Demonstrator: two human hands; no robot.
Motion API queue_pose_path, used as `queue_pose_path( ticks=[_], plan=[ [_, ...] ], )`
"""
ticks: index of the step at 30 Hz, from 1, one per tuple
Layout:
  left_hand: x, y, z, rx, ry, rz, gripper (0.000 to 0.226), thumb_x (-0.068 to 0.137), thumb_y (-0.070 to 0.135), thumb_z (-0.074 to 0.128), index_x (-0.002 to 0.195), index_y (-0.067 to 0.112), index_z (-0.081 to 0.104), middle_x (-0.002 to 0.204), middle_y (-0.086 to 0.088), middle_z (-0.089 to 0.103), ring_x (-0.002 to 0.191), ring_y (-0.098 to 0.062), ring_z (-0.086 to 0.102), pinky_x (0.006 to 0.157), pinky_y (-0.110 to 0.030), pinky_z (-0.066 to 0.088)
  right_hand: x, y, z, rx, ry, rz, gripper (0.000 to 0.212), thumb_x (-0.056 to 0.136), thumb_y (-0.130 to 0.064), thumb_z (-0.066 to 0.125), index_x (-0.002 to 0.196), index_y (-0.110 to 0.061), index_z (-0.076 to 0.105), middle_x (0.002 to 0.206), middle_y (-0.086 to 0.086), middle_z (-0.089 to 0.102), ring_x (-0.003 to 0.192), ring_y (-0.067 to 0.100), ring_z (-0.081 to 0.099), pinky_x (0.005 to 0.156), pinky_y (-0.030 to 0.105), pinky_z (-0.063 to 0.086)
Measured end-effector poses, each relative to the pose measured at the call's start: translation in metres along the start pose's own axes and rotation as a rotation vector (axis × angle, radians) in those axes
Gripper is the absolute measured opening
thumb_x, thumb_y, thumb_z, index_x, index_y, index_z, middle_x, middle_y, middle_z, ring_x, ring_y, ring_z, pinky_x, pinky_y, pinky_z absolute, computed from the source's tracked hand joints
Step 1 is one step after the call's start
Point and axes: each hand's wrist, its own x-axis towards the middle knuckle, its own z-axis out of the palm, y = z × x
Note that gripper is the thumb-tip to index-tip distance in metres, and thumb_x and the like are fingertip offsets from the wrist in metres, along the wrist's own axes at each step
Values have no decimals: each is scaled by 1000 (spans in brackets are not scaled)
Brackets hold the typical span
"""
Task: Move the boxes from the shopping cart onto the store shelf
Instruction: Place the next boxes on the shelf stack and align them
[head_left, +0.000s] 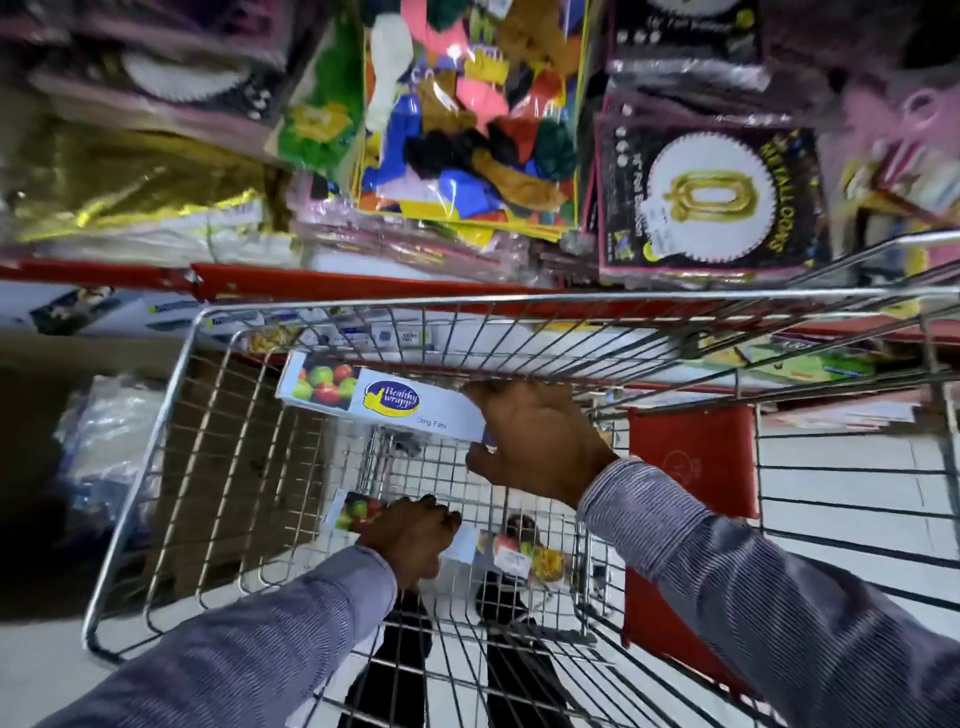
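Observation:
My right hand (535, 441) grips the right end of a long white cling film box (374, 397) with fruit pictures, held raised inside the wire shopping cart (171, 415). My left hand (410, 535) is closed over another fruit-printed box (511, 556) lying on the cart's bottom. Similar white boxes (358, 335) stand on the store shelf behind the cart's far rim, under a red shelf edge (337, 283).
Packs of coloured balloons (467, 114) and foil number balloons (711, 202) fill the upper shelf. A red child-seat flap (691, 457) hangs at the cart's right. Plastic-wrapped goods (109, 441) lie on the floor at left. My shoes show below the cart's mesh.

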Motion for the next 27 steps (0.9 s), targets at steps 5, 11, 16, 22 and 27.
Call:
queue_pose_path(
  ticks=[5,11,16,22,27],
  plan=[
    [-70,-23,-66,-22,387,98,56,56,46,69,105,18,71,90,2,75,76,-21,70,54,-26,57,-10,-27,-96,-32,178,-45,56,76,-45,58,127,-24,51,101,2,73,93,30,67,75,36,52],
    [-156,-36,-173,-56,813,88,61,63,58,59,114,28,70,110,7,74,96,-18,70,78,-29,59,-23,-58,-234,-94,417,-82,59,77,-36,65,134,-28,51,94,-1,72,88,27,67,61,30,42],
    [-207,-34,-268,9,996,132,64,68,60,61,122,25,64,115,4,70,102,-16,58,89,-28,41,-29,-68,-330,-185,506,-104,56,85,-39,60,138,-31,43,122,1,67,108,30,62,77,40,54],
    [-238,-29,-353,-20,1117,182,62,73,58,68,126,27,62,112,9,68,101,-14,60,85,-25,49,-32,-50,-397,-181,510,-58,44,86,-34,60,128,-26,49,114,5,63,106,28,61,84,46,53],
    [-247,-27,-405,-49,1194,185,64,74,54,66,131,26,60,125,12,64,114,-9,55,99,-30,43,-29,-28,-433,-230,524,12,48,88,-27,64,132,-15,50,119,9,57,113,29,55,94,41,49]
  ],
)
